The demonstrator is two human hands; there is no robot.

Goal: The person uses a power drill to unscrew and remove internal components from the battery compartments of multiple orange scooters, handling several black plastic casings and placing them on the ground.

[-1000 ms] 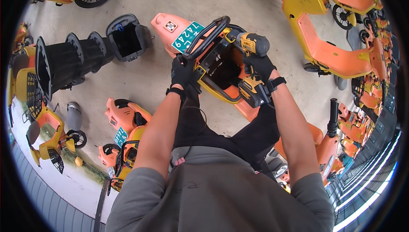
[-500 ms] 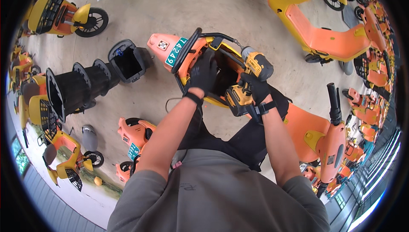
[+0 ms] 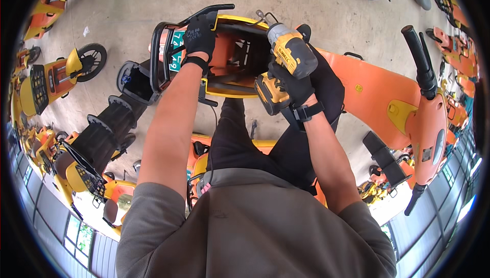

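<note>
My right hand [image 3: 295, 85], in a black glove, is wrapped round the grip of a yellow and black cordless impact driver [image 3: 295, 56]. Its nose points away from me, over the right part of a scooter's open compartment [image 3: 250, 48]. The compartment has a yellow rim and a dark inside with orange parts. My left hand [image 3: 199, 35], gloved too, is closed on the black tubular rear rack [image 3: 159, 56] at the compartment's left side. Behind the rack, a green plate [image 3: 176, 62] is partly covered by its bars and my forearm.
The scooter's orange footboard [image 3: 372, 81] and handlebar [image 3: 426, 68] extend to the right. On the left lies a row of black bins [image 3: 97, 135]. Other orange and yellow scooters [image 3: 56, 81] stand around, and one is partly hidden behind my legs.
My left hand has come out of the compartment and onto the rear rack. The view has shifted, showing more of the compartment. My right hand keeps the impact driver.
</note>
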